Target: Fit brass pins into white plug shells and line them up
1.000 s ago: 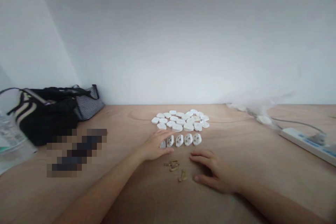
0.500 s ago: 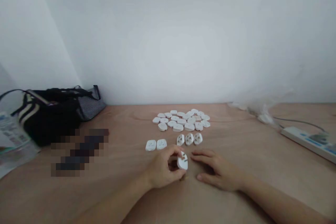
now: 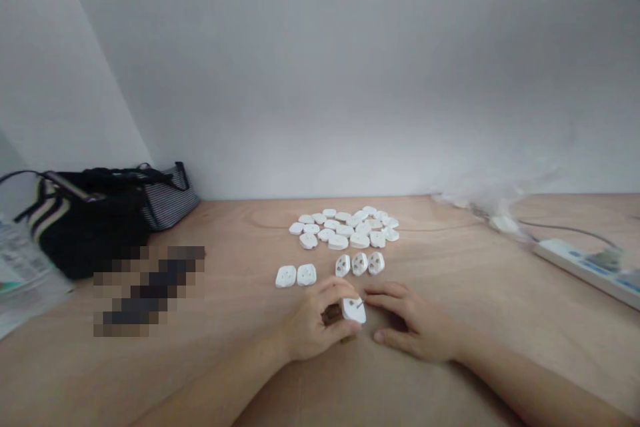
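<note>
Between the thumb and fingers of my left hand [image 3: 320, 320] is a white plug piece [image 3: 355, 310], its flat face with slots and a metal part turned up. Just right of it, my right hand [image 3: 413, 323] rests on the table with its fingers apart, holding nothing. Beyond my hands, three white pieces with holes [image 3: 359, 264] stand in a row. Two flat white pieces [image 3: 307, 274] lie side by side to their left. Farther back is a cluster of several white pieces [image 3: 345, 231].
A black bag [image 3: 95, 220] and a plastic package [image 3: 27, 273] are at the left, near a pixelated dark object [image 3: 155, 290]. On the right are a white power strip [image 3: 590, 270] with a cable and a clear plastic bag [image 3: 493, 203]. A wall stands behind the wooden table [image 3: 240, 233].
The white piece in my left hand has tilted and shifted slightly right, so its slotted face points more upward. My right hand has hardly moved. The wall looks darker.
</note>
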A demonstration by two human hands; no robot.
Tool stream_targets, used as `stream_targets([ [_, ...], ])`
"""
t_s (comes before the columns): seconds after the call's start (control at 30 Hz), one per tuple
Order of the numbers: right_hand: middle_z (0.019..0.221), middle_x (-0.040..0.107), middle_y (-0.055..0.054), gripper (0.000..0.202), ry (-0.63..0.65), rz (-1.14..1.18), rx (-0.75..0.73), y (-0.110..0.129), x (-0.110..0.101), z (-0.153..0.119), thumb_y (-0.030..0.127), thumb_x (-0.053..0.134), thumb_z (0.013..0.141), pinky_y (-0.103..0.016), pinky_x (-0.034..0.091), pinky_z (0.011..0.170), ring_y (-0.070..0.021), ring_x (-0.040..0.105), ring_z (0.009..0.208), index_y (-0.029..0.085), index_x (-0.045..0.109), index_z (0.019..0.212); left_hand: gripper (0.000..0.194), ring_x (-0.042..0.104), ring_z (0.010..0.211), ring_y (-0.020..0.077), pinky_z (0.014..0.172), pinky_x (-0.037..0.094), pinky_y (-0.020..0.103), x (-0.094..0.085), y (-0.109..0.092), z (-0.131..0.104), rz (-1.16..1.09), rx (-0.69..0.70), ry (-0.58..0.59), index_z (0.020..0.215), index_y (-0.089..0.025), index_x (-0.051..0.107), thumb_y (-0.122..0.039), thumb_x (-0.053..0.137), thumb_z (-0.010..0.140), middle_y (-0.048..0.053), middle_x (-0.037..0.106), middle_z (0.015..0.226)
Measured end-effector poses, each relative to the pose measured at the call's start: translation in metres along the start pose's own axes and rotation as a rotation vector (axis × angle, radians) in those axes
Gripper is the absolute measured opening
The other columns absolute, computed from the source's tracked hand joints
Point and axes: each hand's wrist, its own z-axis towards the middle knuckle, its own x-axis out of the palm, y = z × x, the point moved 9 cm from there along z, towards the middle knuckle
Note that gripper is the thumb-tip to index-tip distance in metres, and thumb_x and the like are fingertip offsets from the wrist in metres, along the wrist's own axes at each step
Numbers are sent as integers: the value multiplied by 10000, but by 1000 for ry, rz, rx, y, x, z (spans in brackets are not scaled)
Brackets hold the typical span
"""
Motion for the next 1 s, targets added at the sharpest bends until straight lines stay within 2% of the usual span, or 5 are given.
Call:
stream_targets([
  [0.23,1312,471,-130,568,2,-7,4,-1,0,0,441,576,799,-465,352,1002,-276,427,1198,193,454,1296,182,563,892,190,796,456,309,1,2,-2,10,-15,11,919,-189,595,-280,643,768,79,567,1024],
  [0.43,1333,446,-114,558,-1,11,-5,-1,1,-1,425,578,800,-452,352,1005,-272,409,1214,219,445,1302,393,544,926,184,840,451,323,6,2,-2,16,-17,70,1204,-259,514,-267,577,817,70,510,1105],
  [0.6,1322,457,-118,575,0,2,10,-3,2,0,439,580,796,-456,350,1007,-274,417,1207,217,438,1308,182,558,873,174,803,464,296,6,1,-2,47,-30,81,986,-198,615,-269,559,829,81,509,1060],
  [0.77,1318,463,-122,575,7,1,15,-4,3,0,437,580,796,-451,351,1010,-273,421,1205,205,446,1304,323,545,903,198,812,452,310,1,0,-1,53,-49,43,1059,-187,541,-287,628,765,84,553,1030],
  [1.0,1309,472,-123,565,7,9,46,-4,2,0,476,556,801,-451,365,998,-283,429,1199,209,465,1291,301,553,894,205,808,445,311,-7,6,-1,60,-56,-11,979,-191,546,-274,667,715,71,574,987],
])
